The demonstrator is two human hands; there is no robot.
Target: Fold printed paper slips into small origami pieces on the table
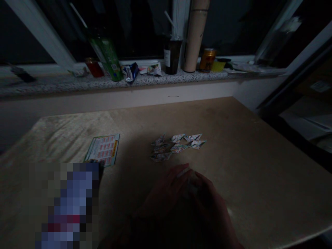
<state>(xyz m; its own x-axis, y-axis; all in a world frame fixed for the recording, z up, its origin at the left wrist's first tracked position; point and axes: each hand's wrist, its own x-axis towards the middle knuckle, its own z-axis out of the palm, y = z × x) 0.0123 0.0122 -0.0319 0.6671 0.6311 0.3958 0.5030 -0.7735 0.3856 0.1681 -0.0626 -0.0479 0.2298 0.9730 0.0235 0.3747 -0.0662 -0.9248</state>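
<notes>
Left hand (169,185) and right hand (210,192) meet at the near middle of the surface (259,173), fingers closed on a small pale piece of paper (192,178), mostly hidden between them. Seven folded paper pieces (178,148) lie grouped just beyond. To the left lies a printed calendar card (105,147). The far speckled windowsill (160,80) carries a green bottle (111,62), a dark cup with a straw (175,55) and an orange can (207,61).
</notes>
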